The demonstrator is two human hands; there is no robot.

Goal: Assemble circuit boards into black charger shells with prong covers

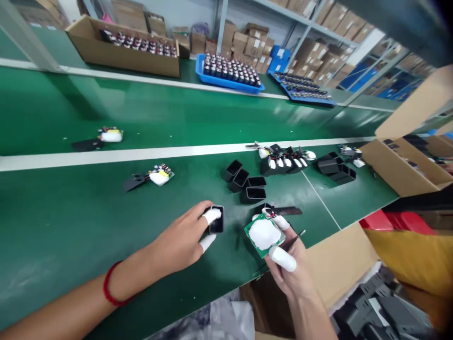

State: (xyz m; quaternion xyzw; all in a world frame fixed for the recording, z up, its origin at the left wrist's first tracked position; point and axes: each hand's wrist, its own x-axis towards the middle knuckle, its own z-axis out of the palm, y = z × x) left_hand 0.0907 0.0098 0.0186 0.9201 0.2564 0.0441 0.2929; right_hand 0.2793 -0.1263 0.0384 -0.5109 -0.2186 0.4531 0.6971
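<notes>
My left hand (186, 238) reaches over the green belt and its fingers, in white finger cots, close on a small black square housing (216, 220). My right hand (288, 262) holds a green circuit board with a white block on top (264, 234) pinched between thumb and fingers, just right of the housing. A thin dark tool (293, 242) also sits in that hand. Several empty black housings (247, 184) lie on the belt just beyond both hands.
Two more boards with black parts lie at left (159, 175) (110, 136). A group of assembled units (283, 160) and black housings (336, 170) sit at right, beside open cartons (399, 165). Blue trays (230, 71) and a carton of parts (123, 45) stand behind.
</notes>
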